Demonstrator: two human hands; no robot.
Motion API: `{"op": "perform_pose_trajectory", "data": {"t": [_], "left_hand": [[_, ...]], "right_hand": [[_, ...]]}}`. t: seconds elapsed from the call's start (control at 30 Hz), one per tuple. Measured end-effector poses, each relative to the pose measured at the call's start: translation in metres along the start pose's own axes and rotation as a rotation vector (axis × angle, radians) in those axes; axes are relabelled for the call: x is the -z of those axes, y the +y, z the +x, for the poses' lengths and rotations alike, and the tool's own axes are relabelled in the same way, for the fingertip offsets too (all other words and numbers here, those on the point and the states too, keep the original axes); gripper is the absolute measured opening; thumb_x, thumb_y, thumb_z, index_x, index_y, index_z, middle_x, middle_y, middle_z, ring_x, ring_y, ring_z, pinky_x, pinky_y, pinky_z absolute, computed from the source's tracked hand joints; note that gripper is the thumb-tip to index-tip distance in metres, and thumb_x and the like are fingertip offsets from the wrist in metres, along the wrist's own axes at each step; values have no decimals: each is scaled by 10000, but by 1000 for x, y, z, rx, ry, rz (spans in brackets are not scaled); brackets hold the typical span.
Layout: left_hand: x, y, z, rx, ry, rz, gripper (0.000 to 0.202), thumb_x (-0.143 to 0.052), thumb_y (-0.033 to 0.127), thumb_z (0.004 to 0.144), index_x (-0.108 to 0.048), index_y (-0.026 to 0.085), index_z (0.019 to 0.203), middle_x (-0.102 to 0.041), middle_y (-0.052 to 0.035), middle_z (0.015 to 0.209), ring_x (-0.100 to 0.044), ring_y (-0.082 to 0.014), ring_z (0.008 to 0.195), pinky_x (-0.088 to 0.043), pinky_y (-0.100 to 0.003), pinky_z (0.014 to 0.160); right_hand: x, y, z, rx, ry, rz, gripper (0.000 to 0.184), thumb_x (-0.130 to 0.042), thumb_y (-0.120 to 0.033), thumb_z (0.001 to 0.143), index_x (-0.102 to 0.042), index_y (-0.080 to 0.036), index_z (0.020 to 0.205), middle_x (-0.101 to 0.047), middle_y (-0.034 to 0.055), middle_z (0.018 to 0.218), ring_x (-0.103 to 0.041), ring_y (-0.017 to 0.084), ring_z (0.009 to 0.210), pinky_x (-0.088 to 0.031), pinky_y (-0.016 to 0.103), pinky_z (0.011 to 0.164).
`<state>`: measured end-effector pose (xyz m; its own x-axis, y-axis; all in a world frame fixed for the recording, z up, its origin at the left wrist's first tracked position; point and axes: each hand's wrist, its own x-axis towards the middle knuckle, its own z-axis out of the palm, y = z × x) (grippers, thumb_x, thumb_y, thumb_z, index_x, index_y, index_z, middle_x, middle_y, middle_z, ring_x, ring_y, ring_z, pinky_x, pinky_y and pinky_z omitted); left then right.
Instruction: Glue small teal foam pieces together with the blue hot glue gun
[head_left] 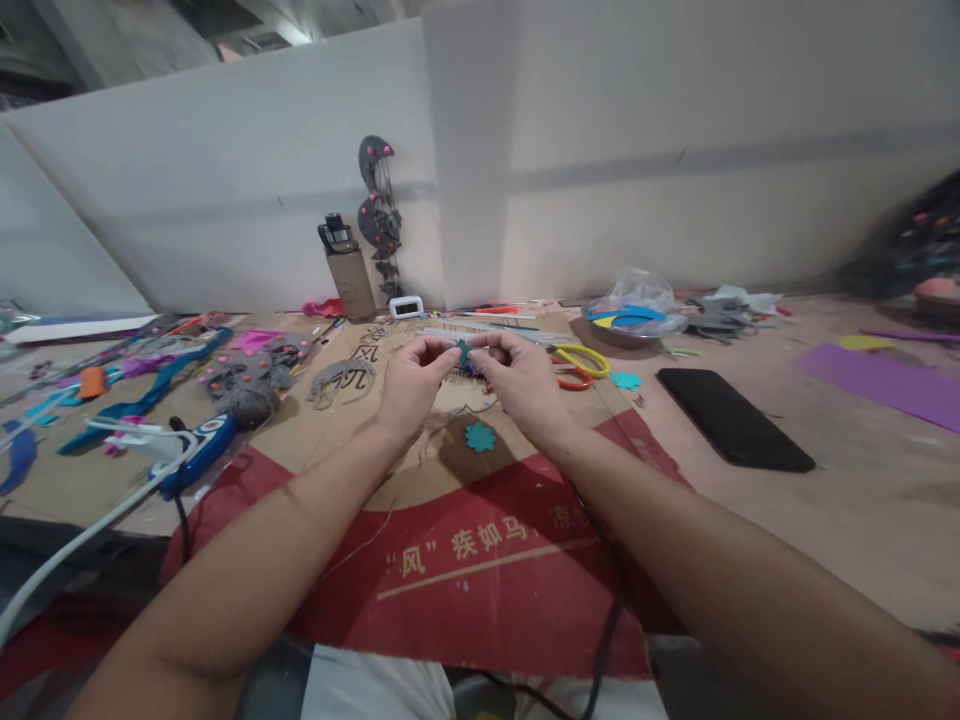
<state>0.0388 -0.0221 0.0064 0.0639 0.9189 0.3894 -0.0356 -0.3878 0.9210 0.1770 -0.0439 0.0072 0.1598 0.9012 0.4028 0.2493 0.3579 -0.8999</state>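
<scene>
Between the fingertips of my left hand and my right hand is a small teal flower-shaped cutout. Both hands pinch it from opposite sides, above the cardboard sheet. A second teal flower cutout lies flat on the cardboard below my hands. Just right of my right hand rest scissors with yellow handles and a pair with orange-red handles. Some small dark item behind my fingertips is too hidden to name.
A black phone and another teal flower lie to the right. Left are a blue-and-white power strip with a white cable and grey yarn pieces. A water bottle stands by the white partition; a bowl holds plastic.
</scene>
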Motion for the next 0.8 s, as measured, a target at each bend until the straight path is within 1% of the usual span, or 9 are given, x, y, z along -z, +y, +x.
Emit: {"op": "perform_pose_trajectory", "data": {"t": [0.27,0.47,0.6,0.7,0.8], "left_hand": [[-1,1,-1,6,-19,41,176,-692,327,706,-610,178,750,-565,22,686,-427,-81,567,-349,-231,537],[-2,4,-2,2,-45,33,149,-678,303,719,-603,176,737,-533,31,664,-404,-74,552,-331,-232,527],[-1,0,-1,9,-69,40,153,-675,313,718,-611,176,741,-527,29,640,-400,-76,535,-312,-235,509],[-1,-3,0,30,-79,27,169,-678,328,707,-610,178,742,-508,33,611,-390,-76,517,-291,-235,492],[-2,-4,0,64,-91,-6,172,-680,322,690,-599,175,729,-488,38,591,-375,-72,502,-273,-230,477]], "right_hand": [[1,-2,-2,-7,21,-11,243,-610,-368,752,-691,-175,875,-372,-58,553,-347,109,540,-302,263,517],[1,-5,-3,-40,26,46,222,-605,-350,743,-675,-162,838,-379,-61,554,-321,93,521,-253,252,495],[-1,-1,-2,-74,22,82,205,-608,-351,728,-650,-167,807,-413,-55,555,-323,90,511,-239,251,482],[-2,2,0,-72,20,96,183,-604,-341,708,-633,-172,775,-456,-41,573,-346,96,524,-249,248,485],[-3,2,-1,-60,1,120,161,-587,-322,697,-611,-171,746,-486,-32,595,-378,97,545,-286,247,507]]}}
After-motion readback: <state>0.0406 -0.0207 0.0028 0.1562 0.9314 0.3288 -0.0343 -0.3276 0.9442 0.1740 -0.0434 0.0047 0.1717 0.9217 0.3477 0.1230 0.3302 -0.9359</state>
